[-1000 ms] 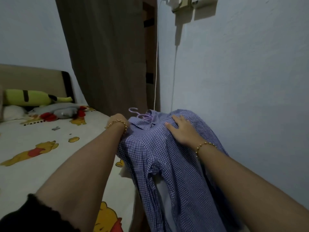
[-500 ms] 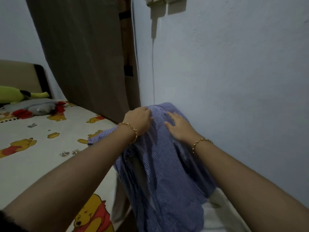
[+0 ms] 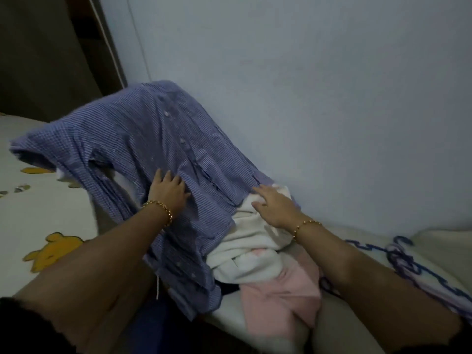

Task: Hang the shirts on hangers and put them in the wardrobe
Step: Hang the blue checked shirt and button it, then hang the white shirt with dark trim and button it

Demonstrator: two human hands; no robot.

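The blue checked shirt [image 3: 153,139] lies draped over a heap at the edge of the bed. Its button placket faces up and one sleeve hangs off to the left. Behind it rises the pale wall [image 3: 332,85], and a dark brown panel [image 3: 38,60] fills the upper left corner. The bed sheet [image 3: 38,208], cream with yellow bear prints, spreads out at left. Both bare forearms reach forward from the bottom of the view. A white garment [image 3: 250,251] lies bunched just right of the shirt, with a pink garment [image 3: 281,292] below it. Blue and lilac hangers [image 3: 401,259] lie tangled at the right, beside the right forearm. The left hand [image 3: 168,192] lies flat on the shirt's front, fingers straight and close together — gripping nothing. The right hand [image 3: 273,208] rests palm-down on the white garment, fingers loosely spread, fingertips near the shirt's hem — holding nothing. Each wrist wears a gold bead bracelet [image 3: 163,209].
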